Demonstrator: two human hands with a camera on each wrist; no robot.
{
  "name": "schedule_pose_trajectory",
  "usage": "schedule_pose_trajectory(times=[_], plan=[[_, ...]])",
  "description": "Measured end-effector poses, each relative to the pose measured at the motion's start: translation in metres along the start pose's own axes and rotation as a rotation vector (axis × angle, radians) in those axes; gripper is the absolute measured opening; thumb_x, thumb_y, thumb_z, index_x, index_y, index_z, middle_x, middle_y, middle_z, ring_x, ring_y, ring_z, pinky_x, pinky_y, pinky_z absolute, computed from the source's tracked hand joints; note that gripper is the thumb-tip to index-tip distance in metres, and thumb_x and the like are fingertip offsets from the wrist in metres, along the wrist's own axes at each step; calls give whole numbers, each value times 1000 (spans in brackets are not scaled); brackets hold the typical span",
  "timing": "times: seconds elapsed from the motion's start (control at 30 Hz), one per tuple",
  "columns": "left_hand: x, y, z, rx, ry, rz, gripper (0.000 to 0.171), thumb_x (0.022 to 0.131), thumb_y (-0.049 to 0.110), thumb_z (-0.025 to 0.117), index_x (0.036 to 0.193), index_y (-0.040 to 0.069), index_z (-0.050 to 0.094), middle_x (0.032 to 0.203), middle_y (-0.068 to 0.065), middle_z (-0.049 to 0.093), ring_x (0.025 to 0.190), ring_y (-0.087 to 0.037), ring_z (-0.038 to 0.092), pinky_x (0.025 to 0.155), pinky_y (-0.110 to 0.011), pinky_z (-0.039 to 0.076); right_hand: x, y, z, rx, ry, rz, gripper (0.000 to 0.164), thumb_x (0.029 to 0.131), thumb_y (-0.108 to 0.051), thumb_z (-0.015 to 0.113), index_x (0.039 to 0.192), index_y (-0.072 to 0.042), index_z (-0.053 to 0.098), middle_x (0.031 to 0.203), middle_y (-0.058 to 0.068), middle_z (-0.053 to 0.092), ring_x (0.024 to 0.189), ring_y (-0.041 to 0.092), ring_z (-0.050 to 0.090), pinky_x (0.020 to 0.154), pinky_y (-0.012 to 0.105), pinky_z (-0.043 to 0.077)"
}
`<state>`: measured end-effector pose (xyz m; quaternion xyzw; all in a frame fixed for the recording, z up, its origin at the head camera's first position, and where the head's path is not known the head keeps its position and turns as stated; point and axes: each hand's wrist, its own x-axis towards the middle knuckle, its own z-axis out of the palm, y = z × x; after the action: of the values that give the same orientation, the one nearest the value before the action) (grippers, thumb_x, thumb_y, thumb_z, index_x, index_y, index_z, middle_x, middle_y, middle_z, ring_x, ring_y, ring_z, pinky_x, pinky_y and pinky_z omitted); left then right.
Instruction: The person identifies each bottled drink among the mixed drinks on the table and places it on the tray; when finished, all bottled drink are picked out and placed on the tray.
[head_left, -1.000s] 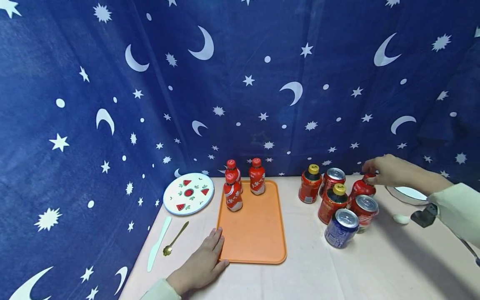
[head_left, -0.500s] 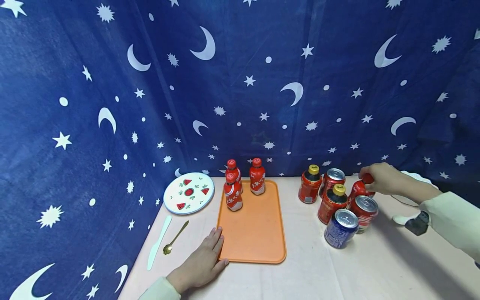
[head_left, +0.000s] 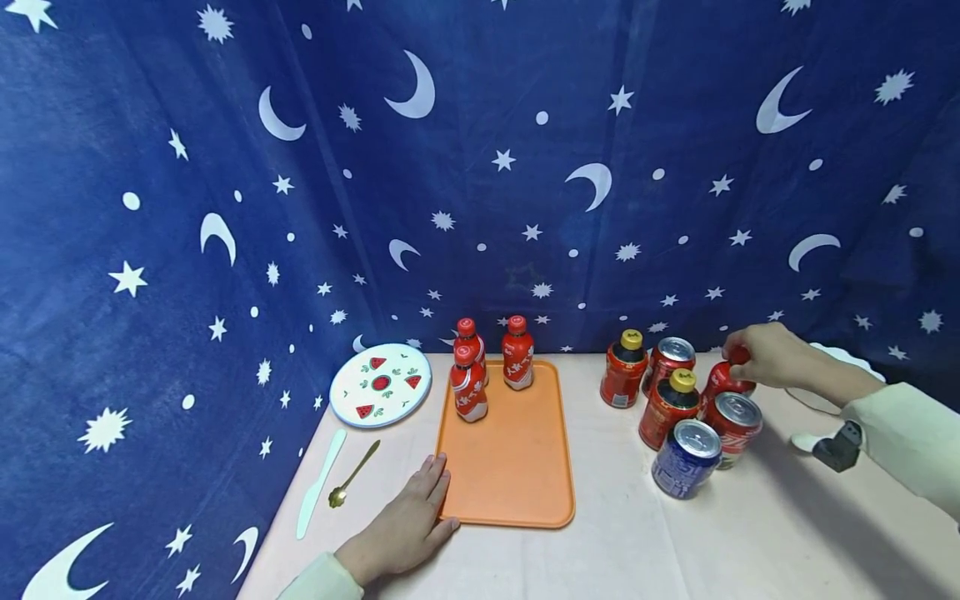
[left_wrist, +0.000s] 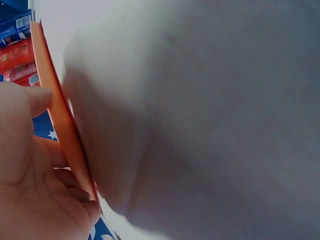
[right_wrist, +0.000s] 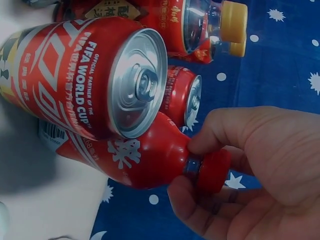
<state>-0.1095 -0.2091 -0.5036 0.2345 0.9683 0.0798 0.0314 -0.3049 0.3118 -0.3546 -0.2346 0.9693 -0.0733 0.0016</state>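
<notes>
At the right of the head view my right hand [head_left: 772, 358] holds a red bottle [head_left: 725, 379] by its neck. In the right wrist view, thumb and fingers curl round the neck just under the red cap [right_wrist: 215, 170], and the bottle [right_wrist: 145, 157] stands behind a red soda can [right_wrist: 90, 80]. My left hand [head_left: 405, 521] rests against the left front edge of the orange tray [head_left: 510, 475], its fingers fairly straight along the rim. Toward the tray's back left, several red bottles [head_left: 469, 387] stand upright; one [head_left: 517, 354] is at the back middle.
Round the held bottle crowd yellow-capped bottles [head_left: 667, 412], red cans [head_left: 735, 421] and a blue can [head_left: 686, 462]. A white bowl [head_left: 847, 358] and white spoon [head_left: 804, 442] lie farther right. Left of the tray are a plate [head_left: 405, 392], a pale knife [head_left: 318, 487] and a gold spoon [head_left: 352, 475].
My right hand has come down slightly over the red bottle and settled round its neck. The bottle stays among the cans. My left hand remains at the tray's edge.
</notes>
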Motion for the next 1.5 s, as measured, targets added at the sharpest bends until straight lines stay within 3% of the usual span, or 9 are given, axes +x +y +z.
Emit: schedule_pose_trajectory(times=[0.4,0.77,0.97,1.27,1.5], plan=[[2,0,-2,-14,-26,-20,70,94,50,37,142,-1,28,152,-16,10,139,-31,9,110,-46,22,3,-7,-33,11,40,35,20,71,-9,72,87,1,65,70,4,60,60,16,50,48,27,45],[2,0,-1,-26,-23,-23,70,94,49,39,142,-1,29,152,-17,11,139,-32,9,110,-46,22,9,-28,-71,-41,187,35,28,72,-12,71,95,3,65,74,14,64,58,19,52,46,32,48],[1,2,-2,-30,-11,-15,69,94,47,40,141,-3,30,152,-18,13,139,-33,11,109,-46,23,14,-50,-89,-52,232,-1,28,73,-11,71,96,3,65,83,23,64,61,23,55,50,39,52],[-3,0,0,-7,40,0,68,94,45,43,140,-5,31,151,-20,15,138,-36,14,109,-46,23,29,-100,-105,-48,225,-77,28,71,-13,73,96,-2,66,84,18,65,64,23,55,53,38,54],[-2,0,-2,-1,33,4,69,94,46,42,140,-4,32,151,-20,14,138,-34,12,109,-45,22,43,-136,-102,-5,199,-143,25,73,-14,72,96,-4,67,78,9,65,61,19,52,52,31,51]])
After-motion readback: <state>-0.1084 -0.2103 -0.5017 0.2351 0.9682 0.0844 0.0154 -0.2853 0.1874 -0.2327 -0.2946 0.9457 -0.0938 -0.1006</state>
